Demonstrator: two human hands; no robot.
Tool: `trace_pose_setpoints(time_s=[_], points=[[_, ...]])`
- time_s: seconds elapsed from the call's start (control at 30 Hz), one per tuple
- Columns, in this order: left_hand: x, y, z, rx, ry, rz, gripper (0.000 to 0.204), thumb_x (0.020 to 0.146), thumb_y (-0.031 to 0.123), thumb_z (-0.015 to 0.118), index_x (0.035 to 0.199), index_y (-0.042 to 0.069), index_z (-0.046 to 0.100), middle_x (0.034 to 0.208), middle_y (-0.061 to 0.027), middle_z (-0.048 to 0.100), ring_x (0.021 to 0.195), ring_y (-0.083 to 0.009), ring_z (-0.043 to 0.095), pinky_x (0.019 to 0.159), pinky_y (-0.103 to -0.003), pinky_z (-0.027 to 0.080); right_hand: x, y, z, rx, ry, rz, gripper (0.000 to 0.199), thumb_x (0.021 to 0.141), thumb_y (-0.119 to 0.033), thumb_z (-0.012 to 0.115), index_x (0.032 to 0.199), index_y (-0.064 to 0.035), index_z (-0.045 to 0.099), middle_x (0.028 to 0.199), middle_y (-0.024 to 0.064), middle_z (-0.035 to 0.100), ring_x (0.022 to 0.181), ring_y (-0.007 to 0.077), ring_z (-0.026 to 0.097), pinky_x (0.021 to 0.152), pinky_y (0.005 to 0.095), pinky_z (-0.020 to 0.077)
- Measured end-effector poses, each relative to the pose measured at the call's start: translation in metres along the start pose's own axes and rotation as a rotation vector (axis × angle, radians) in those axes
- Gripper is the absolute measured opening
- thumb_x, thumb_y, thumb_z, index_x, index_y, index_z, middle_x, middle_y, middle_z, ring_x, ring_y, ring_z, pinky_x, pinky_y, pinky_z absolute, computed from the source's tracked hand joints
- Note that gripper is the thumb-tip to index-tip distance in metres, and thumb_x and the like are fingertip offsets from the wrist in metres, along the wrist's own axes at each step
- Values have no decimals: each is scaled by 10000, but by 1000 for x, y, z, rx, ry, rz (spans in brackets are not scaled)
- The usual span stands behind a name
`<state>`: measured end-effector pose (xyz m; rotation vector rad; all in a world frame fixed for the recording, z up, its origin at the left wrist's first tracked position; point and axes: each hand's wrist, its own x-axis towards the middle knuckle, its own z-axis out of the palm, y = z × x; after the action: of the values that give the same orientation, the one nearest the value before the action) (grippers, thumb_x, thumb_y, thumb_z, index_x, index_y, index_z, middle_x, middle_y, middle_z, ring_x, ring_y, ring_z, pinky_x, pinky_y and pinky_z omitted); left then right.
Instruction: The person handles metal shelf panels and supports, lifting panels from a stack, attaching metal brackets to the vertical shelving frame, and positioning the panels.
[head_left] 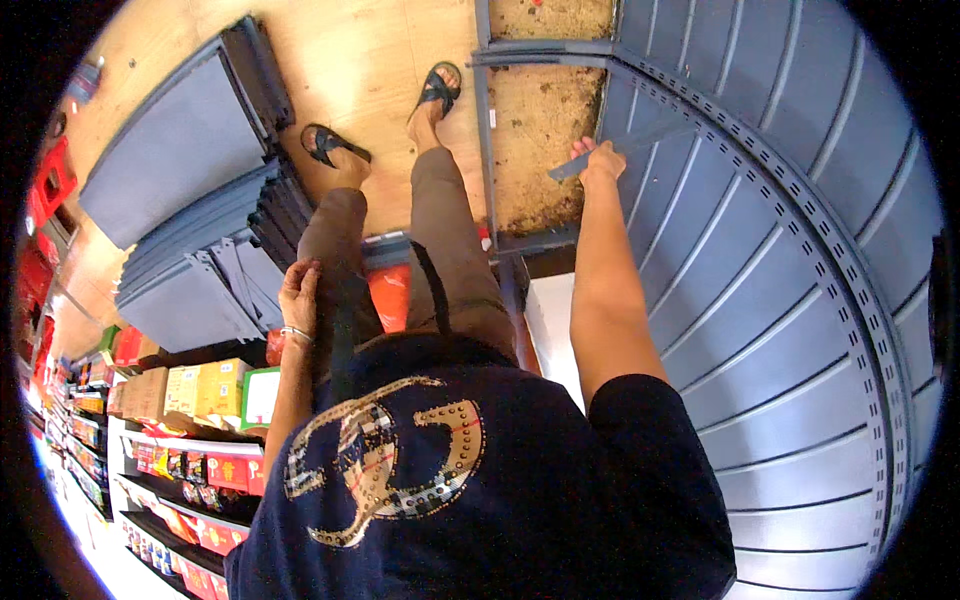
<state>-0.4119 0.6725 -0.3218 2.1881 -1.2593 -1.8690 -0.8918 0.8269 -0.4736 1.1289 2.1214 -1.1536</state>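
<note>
Shirt: the person is wearing a dark blue shirt (480, 500) with a golden studded pattern, filling the near lower part of the view.
Left hand: the left hand (299, 292) is resting against the left thigh, fingers loosely curled and holding nothing; a thin bracelet (296, 333) is sitting on the wrist.
Right hand: the right hand (600, 160) is reaching forward and gripping a long flat grey metal strip (625, 147), fingers closed around its near part.
Metal strip: it is lying slantwise, one end in the hand, the other end pointing to the grey slatted panel (780, 300) with its perforated upright (800, 215).
Shelf frame: just left of the hand, a grey frame (485, 130) is surrounding a dusty brown patch of floor (540, 130).
Feet: two feet in black sandals (437, 88) are standing on the wooden floor (370, 60).
Far left: grey shelf boards (190, 210) are lying in stacks on the floor; stocked shelves with coloured boxes (200, 390) are standing at the lower left.
</note>
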Motion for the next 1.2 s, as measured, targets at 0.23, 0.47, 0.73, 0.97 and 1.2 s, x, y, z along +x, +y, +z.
trace_pose_setpoints(time_s=[0.23, 0.47, 0.73, 0.97, 1.2], points=[[-3, 14, -14, -134, -219, -112, 248, 859, 111, 529, 1089, 18, 533, 955, -52, 600, 825, -114, 559, 740, -251, 460, 22, 1, 0, 184, -171, 165, 246, 946, -211, 320, 1048, 10, 350, 846, 173, 528, 631, 292, 555, 523, 419, 470], [36, 9, -48, 269, -225, 56, 187, 838, 85, 510, 998, 8, 568, 898, -61, 634, 832, -132, 582, 751, -250, 450, 42, -8, -14, -43, -289, 196, 332, 950, -224, 327, 1148, 41, 356, 1006, 212, 553, 857, 317, 589, 685, 420, 509], [47, 19, -50, 442, -185, 160, 174, 825, 102, 525, 966, 16, 579, 857, -57, 639, 801, -135, 590, 741, -250, 450, 39, 13, 21, 408, -225, 69, 284, 915, -320, 404, 1040, -65, 389, 741, 105, 508, 670, 238, 539, 572, 394, 470], [55, -2, -36, 476, -117, 161, 149, 819, 106, 531, 928, 26, 594, 823, -67, 637, 774, -134, 585, 712, -258, 453, 8, -6, 26, 285, -95, -156, 225, 904, -235, 362, 1056, -69, 363, 610, 100, 480, 434, 166, 415, 370, 324, 365], [42, -17, -27, 568, -102, 159, 151, 814, 97, 536, 926, 15, 595, 799, -75, 627, 756, -138, 579, 696, -262, 454, 13, 8, -3, 141, -41, -195, 298, 904, -271, 393, 1117, -64, 378, 613, 96, 483, 439, 172, 423, 360, 300, 362]])
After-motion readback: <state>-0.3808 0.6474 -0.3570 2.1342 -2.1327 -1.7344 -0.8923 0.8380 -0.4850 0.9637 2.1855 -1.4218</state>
